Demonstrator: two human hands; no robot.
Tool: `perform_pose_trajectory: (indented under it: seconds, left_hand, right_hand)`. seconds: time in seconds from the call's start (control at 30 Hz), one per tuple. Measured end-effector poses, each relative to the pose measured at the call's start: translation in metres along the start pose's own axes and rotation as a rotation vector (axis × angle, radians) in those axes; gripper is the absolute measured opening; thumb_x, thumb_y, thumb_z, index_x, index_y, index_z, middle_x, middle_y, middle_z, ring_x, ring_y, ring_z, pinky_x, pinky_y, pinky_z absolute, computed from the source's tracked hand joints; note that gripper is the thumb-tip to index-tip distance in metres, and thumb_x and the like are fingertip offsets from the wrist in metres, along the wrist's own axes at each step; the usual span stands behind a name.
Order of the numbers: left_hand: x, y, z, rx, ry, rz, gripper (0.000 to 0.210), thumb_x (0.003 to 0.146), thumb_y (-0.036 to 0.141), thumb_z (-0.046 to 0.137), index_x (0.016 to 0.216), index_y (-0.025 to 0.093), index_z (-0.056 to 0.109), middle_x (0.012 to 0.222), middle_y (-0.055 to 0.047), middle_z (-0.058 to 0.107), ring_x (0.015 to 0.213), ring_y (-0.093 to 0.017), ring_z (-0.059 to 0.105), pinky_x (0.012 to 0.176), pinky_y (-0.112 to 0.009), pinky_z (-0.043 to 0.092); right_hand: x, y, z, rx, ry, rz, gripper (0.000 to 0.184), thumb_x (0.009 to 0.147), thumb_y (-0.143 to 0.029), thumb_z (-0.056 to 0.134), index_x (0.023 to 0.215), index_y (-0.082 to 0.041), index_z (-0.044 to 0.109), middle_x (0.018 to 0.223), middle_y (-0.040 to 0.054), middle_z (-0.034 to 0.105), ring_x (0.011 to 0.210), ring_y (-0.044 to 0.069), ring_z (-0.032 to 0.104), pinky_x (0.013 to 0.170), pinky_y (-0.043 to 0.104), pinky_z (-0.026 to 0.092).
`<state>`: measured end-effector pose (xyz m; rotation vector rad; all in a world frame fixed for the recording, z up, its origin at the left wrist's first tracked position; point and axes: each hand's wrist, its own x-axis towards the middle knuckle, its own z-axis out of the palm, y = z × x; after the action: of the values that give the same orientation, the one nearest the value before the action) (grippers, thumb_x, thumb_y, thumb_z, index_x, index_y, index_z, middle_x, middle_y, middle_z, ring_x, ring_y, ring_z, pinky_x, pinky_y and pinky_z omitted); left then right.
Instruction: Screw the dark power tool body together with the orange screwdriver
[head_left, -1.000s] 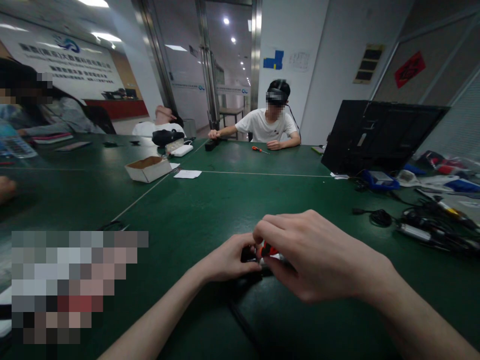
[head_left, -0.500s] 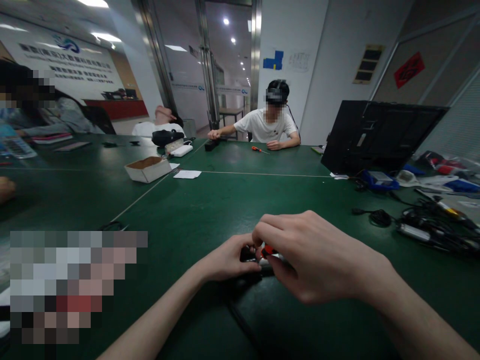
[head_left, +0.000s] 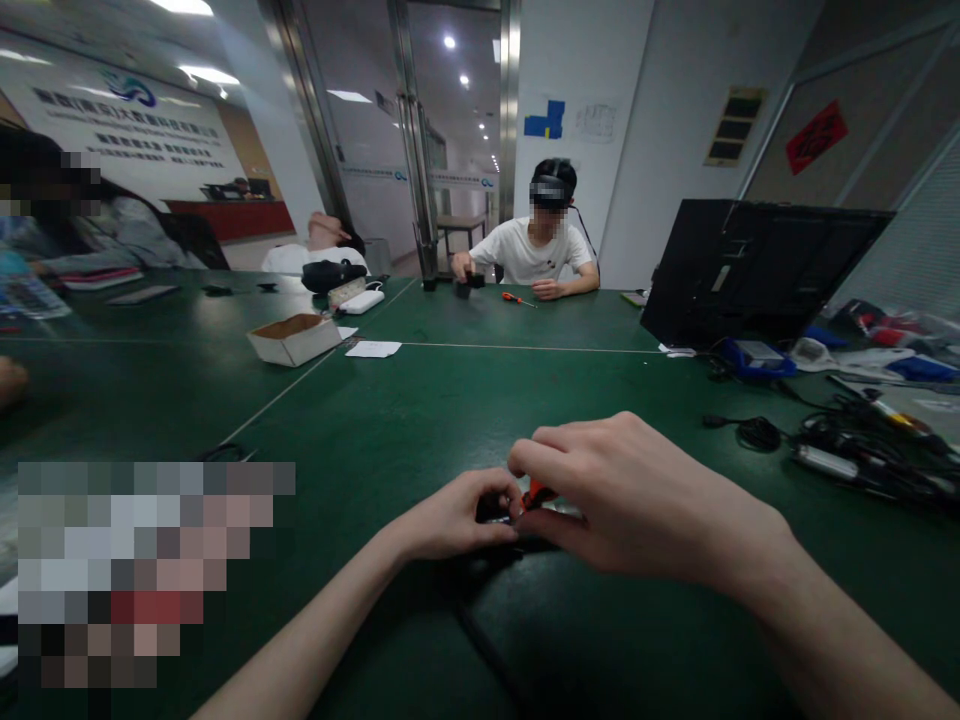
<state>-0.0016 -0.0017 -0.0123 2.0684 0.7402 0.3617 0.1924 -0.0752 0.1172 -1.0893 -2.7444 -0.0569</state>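
My right hand (head_left: pixel 622 490) is closed on the orange-red handle of a screwdriver (head_left: pixel 536 495), mostly covered by the fingers. Its tip does not show. Just to the left, my left hand (head_left: pixel 461 515) grips a dark object (head_left: pixel 536 545) with thumb and fingers, low over the green table. Both hands hide most of that object, so its kind is unclear. Beneath my left forearm side, a black cable (head_left: pixel 480 640) runs down toward the near edge.
On the green table (head_left: pixel 420 420) stand an open white box (head_left: pixel 292 342), a white card (head_left: pixel 373 349), and a black monitor (head_left: pixel 757 270). Tangled cables (head_left: pixel 862 450) lie right. Opposite, a person (head_left: pixel 544 240) holds a black object near another screwdriver (head_left: pixel 514 297).
My right hand has turned slightly and lifted at the knuckles, showing more of the orange-red handle. My left hand stays nearly still. The person opposite has moved a black object rightward.
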Motion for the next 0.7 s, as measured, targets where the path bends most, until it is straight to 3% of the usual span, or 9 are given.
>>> perform_pose_trajectory:
  seconds: [0.23,0.37,0.5,0.7]
  left_hand:
    - [0.0003,0.0028,-0.0026,0.041,0.01,-0.01,0.025,0.076,0.029,0.068,0.097,0.018,0.06,0.094,-0.002,0.061,0.09,-0.021,0.056,0.08,-0.032,0.046]
    - [-0.0003,0.0048,-0.003,0.027,0.0,-0.027,0.023,0.077,0.028,0.067,0.096,0.017,0.06,0.095,-0.002,0.061,0.089,-0.021,0.056,0.079,-0.031,0.045]
    - [-0.0002,0.0027,-0.0015,-0.006,-0.001,-0.042,0.024,0.076,0.028,0.069,0.095,0.017,0.06,0.095,-0.002,0.061,0.087,-0.021,0.057,0.076,-0.029,0.045]
    - [0.0003,-0.0022,0.0003,-0.005,0.004,0.01,0.022,0.078,0.029,0.066,0.094,0.017,0.058,0.093,-0.002,0.061,0.086,-0.02,0.057,0.076,-0.029,0.045]
  right_hand:
    - [-0.0019,-0.0009,-0.0023,0.06,-0.063,-0.013,0.011,0.083,-0.017,0.05,0.093,-0.02,0.047,0.088,-0.0004,0.059,0.065,0.011,0.049,0.053,0.025,0.028]
    - [-0.0001,0.0011,0.0,0.033,-0.02,-0.001,0.005,0.089,-0.023,0.048,0.093,-0.021,0.046,0.082,-0.0025,0.058,0.061,0.011,0.048,0.052,0.024,0.025]
    - [0.0001,0.002,0.0018,-0.042,0.019,0.011,0.011,0.091,-0.033,0.049,0.09,-0.022,0.047,0.072,-0.0039,0.056,0.056,0.011,0.045,0.05,0.025,0.022]
    - [-0.0022,-0.0016,-0.0014,0.014,-0.003,0.011,0.007,0.084,-0.023,0.052,0.09,-0.02,0.048,0.087,-0.0007,0.057,0.065,0.012,0.047,0.052,0.025,0.027]
